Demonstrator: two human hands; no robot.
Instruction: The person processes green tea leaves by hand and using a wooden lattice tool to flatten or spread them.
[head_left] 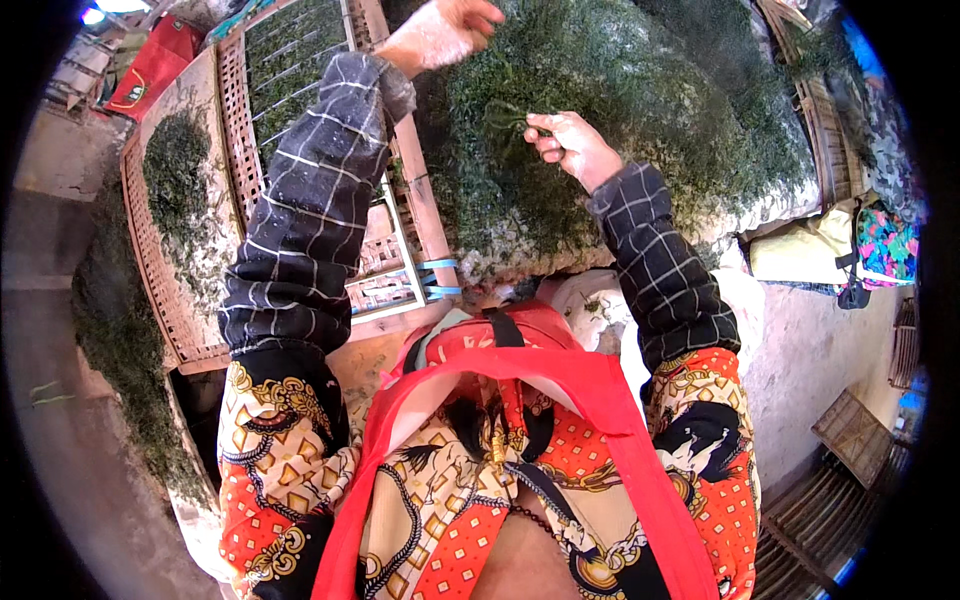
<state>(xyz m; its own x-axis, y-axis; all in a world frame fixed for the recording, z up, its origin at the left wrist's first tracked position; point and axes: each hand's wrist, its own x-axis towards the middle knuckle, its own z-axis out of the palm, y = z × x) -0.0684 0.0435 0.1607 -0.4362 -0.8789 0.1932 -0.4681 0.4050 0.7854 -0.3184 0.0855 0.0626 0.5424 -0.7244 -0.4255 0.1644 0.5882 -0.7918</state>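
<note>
A broad heap of loose dark green leafy shreds (620, 70) spreads over a pale cloth, and both hands are above it. At its near side, my right hand (575, 145) is closed in a pinch on thin green strands (508, 116) that stick out past the fingertips. My left hand (445, 35) reaches further out by the top edge of the view. Its fingers are loosely bent and somewhat apart, with nothing visible in them; the far part of this hand is cut off.
Left of the heap lies a wooden frame (420, 190) with thin bars over green shreds. A woven tray (135, 215) with more shreds stands beyond it. A red bag (165, 65) is at the far left, a yellow bag (800, 250) at the right. Slatted wood (830, 510) shows lower right.
</note>
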